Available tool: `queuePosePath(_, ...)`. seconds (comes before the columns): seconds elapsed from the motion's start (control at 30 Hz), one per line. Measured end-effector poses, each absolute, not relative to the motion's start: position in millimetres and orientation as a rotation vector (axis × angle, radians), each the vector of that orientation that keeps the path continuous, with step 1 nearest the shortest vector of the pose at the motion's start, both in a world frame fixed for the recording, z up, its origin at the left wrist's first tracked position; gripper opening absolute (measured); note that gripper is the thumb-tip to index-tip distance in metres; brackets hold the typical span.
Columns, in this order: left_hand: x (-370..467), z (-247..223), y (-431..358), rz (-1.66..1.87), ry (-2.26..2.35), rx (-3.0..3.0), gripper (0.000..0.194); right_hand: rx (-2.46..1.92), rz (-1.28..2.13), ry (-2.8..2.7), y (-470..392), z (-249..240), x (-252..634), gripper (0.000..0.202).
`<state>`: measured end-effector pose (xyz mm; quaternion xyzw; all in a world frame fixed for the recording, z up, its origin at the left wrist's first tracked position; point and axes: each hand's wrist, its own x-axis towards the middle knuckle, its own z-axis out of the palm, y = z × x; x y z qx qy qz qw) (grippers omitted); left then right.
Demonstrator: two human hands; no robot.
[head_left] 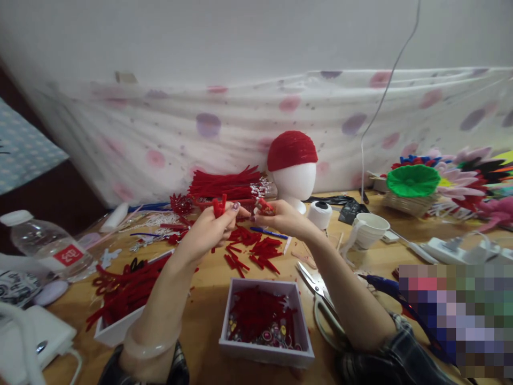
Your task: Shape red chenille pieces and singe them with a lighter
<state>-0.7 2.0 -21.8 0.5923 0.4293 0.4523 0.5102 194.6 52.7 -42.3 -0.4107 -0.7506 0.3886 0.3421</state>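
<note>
My left hand [214, 227] is raised over the middle of the wooden table [208, 299], its fingers closed on short red fuzzy pieces [219, 206] that stick up above the thumb. Close beside it on the right, my right hand [280, 216] is pinched around a small red piece [265, 207]. The fingertips of both hands nearly meet. Below them, cut red strips [264, 251] lie scattered on the wood. A white box [266, 353] nearer to me holds red pieces and small beads or gems.
Behind the hands stands a white foam head [298, 184] with a red cap. Open scissors [316, 289] lie beneath my right forearm. A cup [371, 230] and power strip [460, 248] are at right; a bottle [52, 246] and second box [108, 334] at left.
</note>
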Motion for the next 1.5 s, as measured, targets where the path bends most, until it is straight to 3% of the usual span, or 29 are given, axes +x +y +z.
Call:
queuePosePath(0.13,-5,-20,4,1.145,1.053,1.426,0.028,-1.634,0.639,-2.458,72,-69,205,0.039)
queuePosePath(0.2,-8,-20,5,1.143,1.058,1.439,0.027,-1.726,0.655,-2.528,82,-87,202,0.045)
queuePosePath(0.63,-5,-17,1,1.140,1.079,1.471,0.018,-1.633,0.700,-2.687,101,-129,189,0.035)
queuePosePath(0.87,-8,-18,2,1.158,1.086,1.482,0.019,-1.465,0.704,-2.654,83,-82,205,0.042)
queuePosePath(1.0,-8,-20,4,1.150,1.151,1.494,0.019,-1.237,0.895,-2.751,53,-41,207,0.018)
queuePosePath(1.07,-7,-20,5,1.153,1.157,1.474,0.017,-1.152,0.955,-2.768,43,-30,208,0.026)
queuePosePath(1.5,12,-19,-7,0.963,1.029,1.471,0.020,-0.802,1.031,-1.901,30,-22,192,0.024)
